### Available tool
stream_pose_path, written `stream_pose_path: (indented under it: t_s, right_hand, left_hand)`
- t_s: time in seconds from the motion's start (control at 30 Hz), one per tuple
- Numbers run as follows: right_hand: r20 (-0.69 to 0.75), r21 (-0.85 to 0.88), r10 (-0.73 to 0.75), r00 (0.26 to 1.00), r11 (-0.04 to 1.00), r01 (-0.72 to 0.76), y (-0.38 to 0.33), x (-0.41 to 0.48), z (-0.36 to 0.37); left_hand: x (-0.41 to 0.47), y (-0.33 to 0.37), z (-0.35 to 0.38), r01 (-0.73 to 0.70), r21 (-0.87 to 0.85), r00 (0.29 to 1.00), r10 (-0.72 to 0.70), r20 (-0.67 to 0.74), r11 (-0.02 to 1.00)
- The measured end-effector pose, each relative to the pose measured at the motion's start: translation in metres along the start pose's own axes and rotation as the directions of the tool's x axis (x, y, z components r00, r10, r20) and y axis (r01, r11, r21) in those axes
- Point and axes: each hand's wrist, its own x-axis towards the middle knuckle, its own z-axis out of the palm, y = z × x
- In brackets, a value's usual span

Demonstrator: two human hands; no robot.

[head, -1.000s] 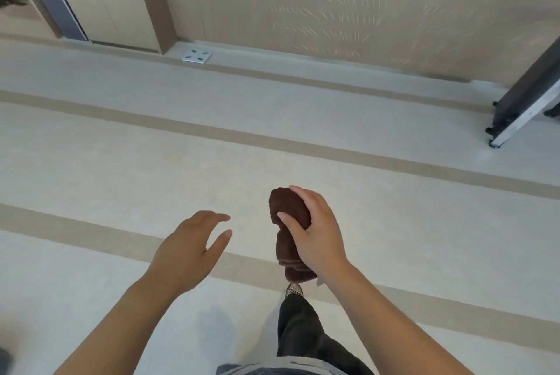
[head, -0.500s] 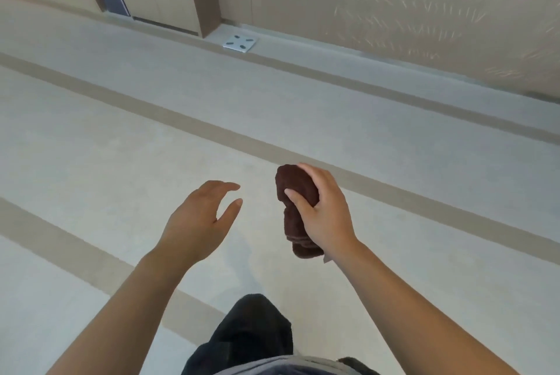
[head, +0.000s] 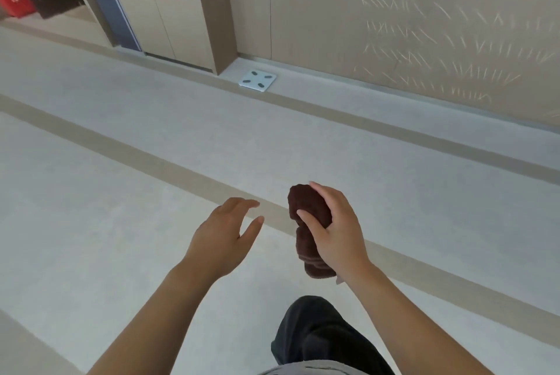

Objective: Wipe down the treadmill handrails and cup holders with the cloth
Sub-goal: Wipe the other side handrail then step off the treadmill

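Fingers (head: 315,192) and thumb are wrapped tight round a balled-up dark brown cloth (head: 309,229), gripped mid-air by the right hand (head: 339,229). The left hand (head: 224,232) is held loosely spread just beside it, nothing touched. Pale floor (head: 121,192) is seen below; no treadmill's in shot.

Both forearms are bare — no sleeves; below the right hand (head: 339,232), a dark trouser leg (head: 318,332) and grey hem (head: 318,370).
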Motion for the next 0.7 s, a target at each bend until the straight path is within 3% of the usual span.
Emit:
stream_pose_path:
  t_s: [0.13, 0.4, 0.57, 0.7]
  right_hand:
    - [0.028, 0.001, 0.013, 1.000, 1.000, -0.013, 0.026, 0.123, 0.048]
    - [0.320, -0.018, -0.153, 0.935, 0.986, 0.167, 0.009, 0.396, 0.175]
    - [0.429, 0.012, -0.231, 0.873, 0.968, 0.250, -0.011, 0.527, 0.258]
    - [0.440, 0.024, -0.245, 0.864, 0.965, 0.261, -0.013, 0.638, 0.324]
  left_hand:
    - [0.124, -0.043, -0.015, -0.010, 0.000, 1.000, 0.010, 0.027, 1.000]
    - [0.322, -0.156, -0.097, 0.240, -0.006, 0.966, -0.240, -0.094, 0.971]
    - [0.420, -0.233, -0.139, 0.374, -0.063, 0.913, -0.379, -0.151, 0.925]
    - [0.531, -0.298, -0.172, 0.373, -0.072, 0.910, -0.380, -0.169, 0.925]
